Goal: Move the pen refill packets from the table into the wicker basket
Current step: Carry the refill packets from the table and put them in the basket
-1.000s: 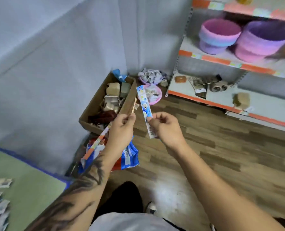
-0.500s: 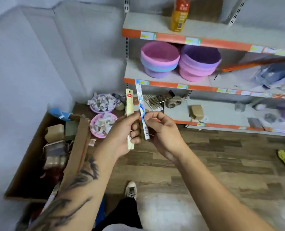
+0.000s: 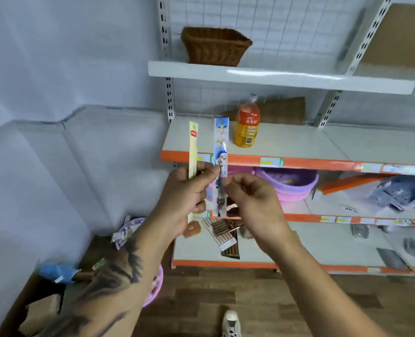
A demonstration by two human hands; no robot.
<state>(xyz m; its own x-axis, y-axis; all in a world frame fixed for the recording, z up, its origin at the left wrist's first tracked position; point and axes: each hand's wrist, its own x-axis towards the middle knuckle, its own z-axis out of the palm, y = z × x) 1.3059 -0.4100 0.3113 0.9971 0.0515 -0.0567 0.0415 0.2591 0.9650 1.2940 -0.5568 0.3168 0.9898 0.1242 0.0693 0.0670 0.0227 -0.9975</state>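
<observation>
Head view: a pale blue wall on the left and a wood-plank floor (image 3: 225,295) below; a metal shelving unit (image 3: 286,79) with orange-edged shelves fills the right. The wicker basket (image 3: 215,46) stands on the top white shelf — well above both hands; an orange drink bottle (image 3: 247,125) stands on the shelf beneath it, purple tubs (image 3: 291,183) lower still, a cardboard box (image 3: 31,310) on the floor at lower left. The left hand (image 3: 184,198) grips a cream refill packet (image 3: 193,147) upright in curled fingers, its thumb pressing a blue patterned refill packet (image 3: 220,152) just beside; the right hand (image 3: 252,203) pinches that blue packet's lower half — both packets held in the air before the shelves.
</observation>
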